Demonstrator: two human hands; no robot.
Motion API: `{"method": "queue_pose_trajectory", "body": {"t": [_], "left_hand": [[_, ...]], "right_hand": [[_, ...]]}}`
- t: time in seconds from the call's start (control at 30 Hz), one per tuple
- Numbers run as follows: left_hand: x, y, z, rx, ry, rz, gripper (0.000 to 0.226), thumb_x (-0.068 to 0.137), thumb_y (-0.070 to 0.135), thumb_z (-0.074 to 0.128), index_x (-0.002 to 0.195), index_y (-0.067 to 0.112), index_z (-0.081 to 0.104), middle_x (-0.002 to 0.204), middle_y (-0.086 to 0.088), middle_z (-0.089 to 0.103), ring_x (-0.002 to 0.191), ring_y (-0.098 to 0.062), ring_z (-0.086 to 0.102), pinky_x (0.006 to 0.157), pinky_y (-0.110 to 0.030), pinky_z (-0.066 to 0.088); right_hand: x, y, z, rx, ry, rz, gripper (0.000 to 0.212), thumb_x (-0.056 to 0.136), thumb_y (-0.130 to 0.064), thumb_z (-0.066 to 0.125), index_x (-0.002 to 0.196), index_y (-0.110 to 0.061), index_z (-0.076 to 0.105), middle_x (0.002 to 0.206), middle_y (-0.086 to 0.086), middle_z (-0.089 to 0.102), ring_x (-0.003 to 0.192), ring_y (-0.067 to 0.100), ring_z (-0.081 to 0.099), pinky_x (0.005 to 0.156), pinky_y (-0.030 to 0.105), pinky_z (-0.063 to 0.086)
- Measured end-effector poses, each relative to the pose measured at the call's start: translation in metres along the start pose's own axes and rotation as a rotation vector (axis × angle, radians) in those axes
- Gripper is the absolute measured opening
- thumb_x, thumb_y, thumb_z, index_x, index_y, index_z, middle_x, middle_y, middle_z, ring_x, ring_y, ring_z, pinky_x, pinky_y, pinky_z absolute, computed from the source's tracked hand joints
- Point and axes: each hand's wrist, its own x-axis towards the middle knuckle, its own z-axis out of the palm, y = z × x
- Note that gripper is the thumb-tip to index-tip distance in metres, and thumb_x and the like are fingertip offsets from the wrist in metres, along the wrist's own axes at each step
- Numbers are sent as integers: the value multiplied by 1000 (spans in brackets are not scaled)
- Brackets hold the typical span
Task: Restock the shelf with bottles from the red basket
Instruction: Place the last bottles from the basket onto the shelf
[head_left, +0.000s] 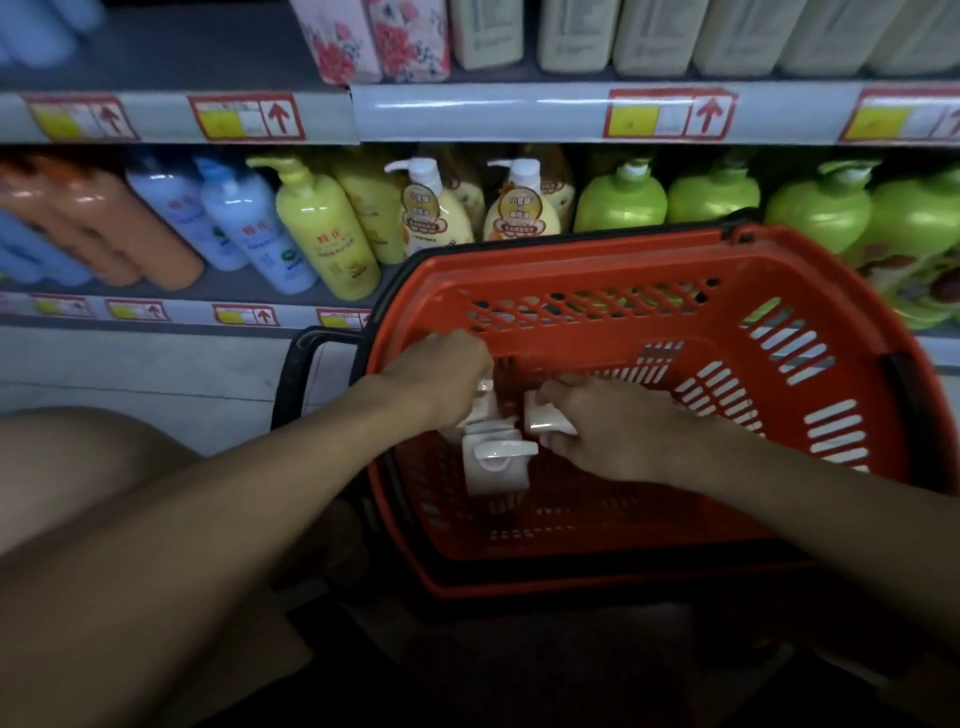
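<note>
A red basket (675, 270) stands on the floor in front of the low shelf (249, 283). Inside it sit pale pump bottles. My left hand (441, 371) reaches into the basket's left side and closes over the top of one white bottle (480, 410). My right hand (618, 431) grips the pump head of a second white bottle (545, 418). A third white pump bottle (496, 465) lies loose just below both hands, touched by neither.
The low shelf holds orange, blue, yellow and green pump bottles (322, 228) in rows. An upper shelf (467, 111) with price tags carries cream bottles and floral packs. The basket's black handle (296, 364) hangs to the left. My bare knee (78, 467) is at the left.
</note>
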Motion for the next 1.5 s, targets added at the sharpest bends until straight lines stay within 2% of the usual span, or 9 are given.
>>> {"method": "queue_pose_trajectory", "body": {"t": [0.3,0.53,0.73,0.9,1.03,1.2,1.3,1.43,1.5], "left_hand": [[1,14,-86,-92,193,423,32,85,-5,63,102,20,75,115,5,68,106,-19,64,90,-43,53],[-1,21,-103,-90,379,630,33,89,-10,56,107,13,71,126,2,68,115,-15,62,91,-37,50],[11,30,-81,-601,534,316,61,92,21,68,148,28,44,148,8,52,131,-8,54,109,-36,49],[8,49,-70,-981,380,120,39,89,53,62,122,33,65,118,15,71,112,4,64,102,-32,52],[-2,59,-80,-1058,416,174,11,97,45,63,107,44,66,115,18,68,104,19,59,92,-10,46],[-10,78,-50,-1108,177,244,93,64,25,94,133,53,40,134,17,60,119,6,60,92,-18,53],[-7,87,-41,-1226,297,44,79,56,0,93,117,38,60,107,14,76,100,-1,71,76,-20,56],[-1,77,-52,-1612,177,-37,60,40,10,83,100,13,75,95,-3,80,91,-22,75,75,-31,59],[-6,74,-63,-1766,60,42,56,45,15,78,101,8,75,101,-11,78,92,-24,74,78,-35,61]], "right_hand": [[18,29,-18,477,292,31,93,83,-18,83,158,-23,29,155,3,44,142,23,45,115,31,37],[26,46,-47,814,318,19,92,58,-12,99,135,-31,53,118,-12,68,109,2,63,89,30,51],[15,41,-67,1127,551,119,84,49,-36,102,124,-27,64,118,-10,72,103,3,70,89,31,61],[0,40,-84,1290,638,62,77,54,-38,100,123,-22,69,123,0,74,115,19,71,102,49,56],[-7,32,-94,1208,749,99,67,60,-32,99,117,-17,69,113,2,75,107,20,73,92,43,61],[-16,22,-115,928,811,355,81,47,-70,90,110,-30,58,100,-11,72,90,8,72,78,39,62],[-27,10,-128,837,760,368,74,59,-88,69,98,-25,63,89,-8,72,81,13,71,76,43,61],[-52,3,-153,1250,686,168,48,91,-60,60,91,-15,76,87,11,76,66,23,70,69,37,59],[-57,8,-149,1178,643,171,28,93,-47,65,97,-23,78,97,6,79,87,21,75,89,43,60]]}}
